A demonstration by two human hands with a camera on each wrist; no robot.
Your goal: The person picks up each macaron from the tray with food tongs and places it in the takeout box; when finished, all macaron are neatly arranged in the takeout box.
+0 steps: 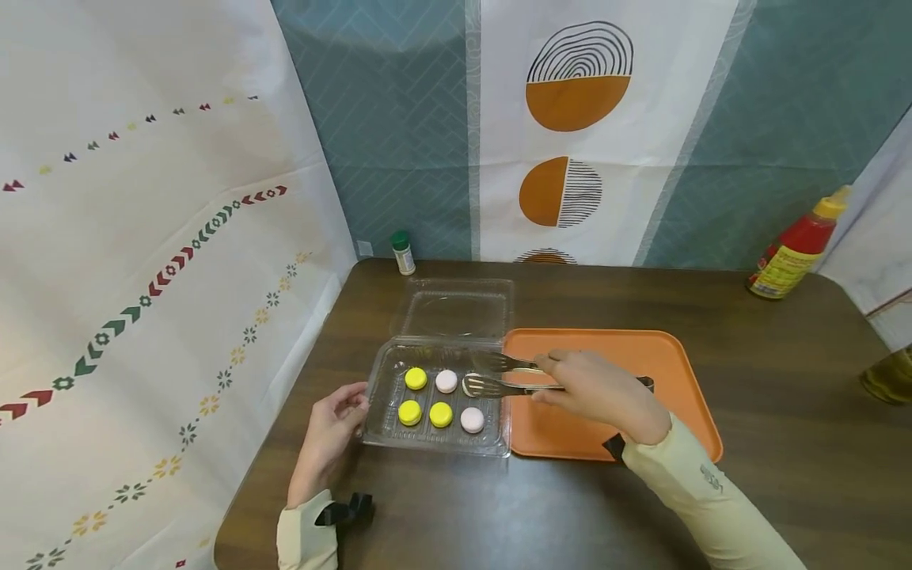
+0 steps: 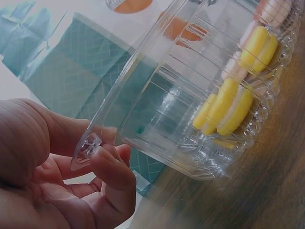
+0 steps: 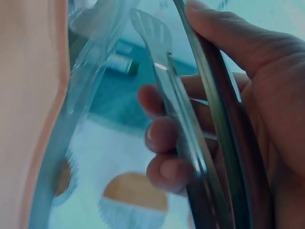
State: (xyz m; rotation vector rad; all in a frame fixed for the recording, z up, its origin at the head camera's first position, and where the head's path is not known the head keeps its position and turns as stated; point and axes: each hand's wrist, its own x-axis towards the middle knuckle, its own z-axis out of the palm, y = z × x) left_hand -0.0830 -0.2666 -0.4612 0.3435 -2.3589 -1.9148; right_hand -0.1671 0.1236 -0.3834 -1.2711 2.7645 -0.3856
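Observation:
My left hand (image 1: 329, 427) pinches the left rim of a clear plastic container (image 2: 157, 95) between thumb and fingers. Inside sit three yellow macarons (image 1: 440, 415) and three pale pink or whitish ones (image 1: 472, 420), in two rows. From the right, my right hand (image 1: 602, 388) holds metal tongs (image 3: 205, 95) with slotted ends, thumb on one arm and fingers round the other. The tong tips (image 1: 484, 386) are spread apart over the container's right side, and the lower tip overlaps the whitish macaron at the upper right. The container's lid (image 1: 456, 313) lies folded back behind it.
An orange tray (image 1: 591, 340) stands right of the container, under my right hand and forearm. A green-capped shaker (image 1: 404, 255) is at the back left, a red squeeze bottle (image 1: 794, 252) at the back right. A glass vessel (image 1: 891, 378) is at the right edge.

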